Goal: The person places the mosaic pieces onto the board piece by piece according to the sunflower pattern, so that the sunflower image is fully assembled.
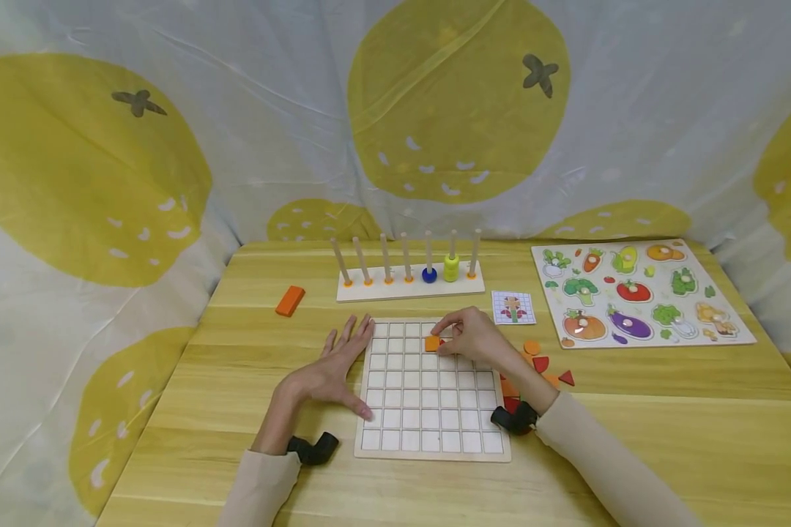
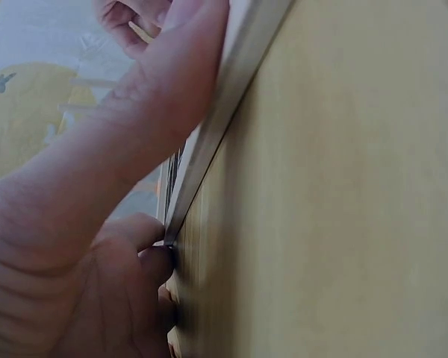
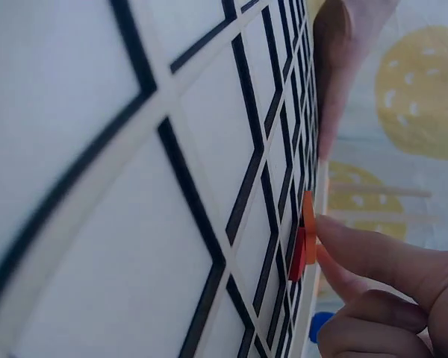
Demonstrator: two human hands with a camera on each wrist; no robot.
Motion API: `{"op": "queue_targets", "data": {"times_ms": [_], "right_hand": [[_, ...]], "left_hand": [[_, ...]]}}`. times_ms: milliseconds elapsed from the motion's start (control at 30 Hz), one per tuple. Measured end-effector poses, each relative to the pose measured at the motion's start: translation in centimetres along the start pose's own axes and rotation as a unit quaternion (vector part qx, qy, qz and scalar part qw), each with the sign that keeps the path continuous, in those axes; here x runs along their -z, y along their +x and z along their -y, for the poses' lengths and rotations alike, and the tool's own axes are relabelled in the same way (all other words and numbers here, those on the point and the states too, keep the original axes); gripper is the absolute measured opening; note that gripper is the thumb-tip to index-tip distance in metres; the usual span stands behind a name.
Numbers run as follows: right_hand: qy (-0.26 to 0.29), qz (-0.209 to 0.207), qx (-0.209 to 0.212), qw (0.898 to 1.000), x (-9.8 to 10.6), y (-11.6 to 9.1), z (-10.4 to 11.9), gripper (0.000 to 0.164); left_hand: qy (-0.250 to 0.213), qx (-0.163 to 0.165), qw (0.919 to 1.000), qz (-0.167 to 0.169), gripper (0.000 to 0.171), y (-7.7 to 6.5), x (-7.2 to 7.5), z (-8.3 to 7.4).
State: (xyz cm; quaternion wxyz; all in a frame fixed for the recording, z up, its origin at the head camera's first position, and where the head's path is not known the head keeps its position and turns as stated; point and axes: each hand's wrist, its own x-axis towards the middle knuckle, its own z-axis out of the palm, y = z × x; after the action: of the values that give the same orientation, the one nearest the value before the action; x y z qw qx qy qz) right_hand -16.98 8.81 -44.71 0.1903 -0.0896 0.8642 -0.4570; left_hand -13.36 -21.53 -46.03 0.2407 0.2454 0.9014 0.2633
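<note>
A wooden grid board with pale square cells lies flat on the table. My left hand is spread along its left edge, thumb on the edge and fingers near the upper corner. Near the board's far edge, my right hand pinches a small orange square tile between thumb and forefinger. A red piece sits right against the orange tile in the right wrist view; from the head it is mostly hidden by the fingers. In the left wrist view, the left thumb lies along the board's side.
Loose orange and red pieces lie right of the board, partly under my right forearm. Behind it stand a peg rack and a small pattern card. A vegetable puzzle is at the right, an orange block at the left.
</note>
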Motion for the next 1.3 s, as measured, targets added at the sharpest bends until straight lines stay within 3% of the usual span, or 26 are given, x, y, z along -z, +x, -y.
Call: {"op": "queue_targets", "data": {"times_ms": [800,1100,1300], "right_hand": [[0.047,0.001,-0.012,0.999,-0.4,0.3,-0.8,0.022],[0.045,-0.018,-0.002,0.999,3.0,-2.6,-2.5,0.027],[0.065,-0.027,-0.020,0.997,5.7,-4.5,-4.4,0.031]], "left_hand": [[-0.002,-0.008,1.0000,-0.003,0.152,0.1,-0.3,-0.1],[-0.008,-0.010,0.9999,-0.003,0.152,0.1,-0.3,0.0],[-0.009,-0.010,0.9999,-0.007,0.151,0.0,0.0,-0.1]]}}
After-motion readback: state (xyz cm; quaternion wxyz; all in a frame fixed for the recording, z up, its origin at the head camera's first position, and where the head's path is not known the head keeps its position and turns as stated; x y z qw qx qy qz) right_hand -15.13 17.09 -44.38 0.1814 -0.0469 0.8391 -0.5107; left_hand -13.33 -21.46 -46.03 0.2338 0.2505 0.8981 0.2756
